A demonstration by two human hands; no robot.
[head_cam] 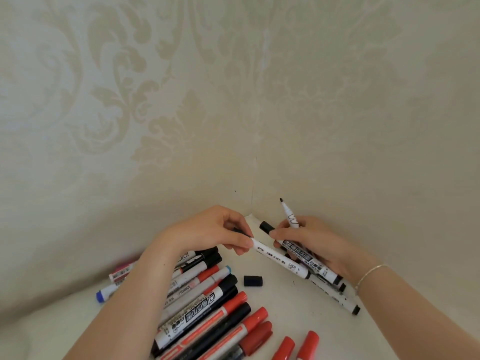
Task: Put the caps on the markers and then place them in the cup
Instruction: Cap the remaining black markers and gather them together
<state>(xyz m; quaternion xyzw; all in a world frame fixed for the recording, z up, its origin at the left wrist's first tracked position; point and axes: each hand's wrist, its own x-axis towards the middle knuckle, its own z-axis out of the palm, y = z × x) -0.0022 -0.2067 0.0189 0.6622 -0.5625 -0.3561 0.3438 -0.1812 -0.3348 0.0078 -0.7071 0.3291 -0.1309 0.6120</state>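
Left hand [218,229] pinching the end of one white marker [280,261] at its black cap; right hand [311,245] gripping a bundle of about three markers [309,258], one uncapped tip [281,201] up. One loose black cap [253,280] on the table [298,315]; roughly a dozen capped markers [207,302] piled under the left forearm, two red caps [296,346] at bottom edge. Thin bracelet [371,274] on right wrist.

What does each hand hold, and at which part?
The left hand pinches the upper end of a thin white marker. The right hand grips several markers around their barrels, one uncapped marker pointing up.
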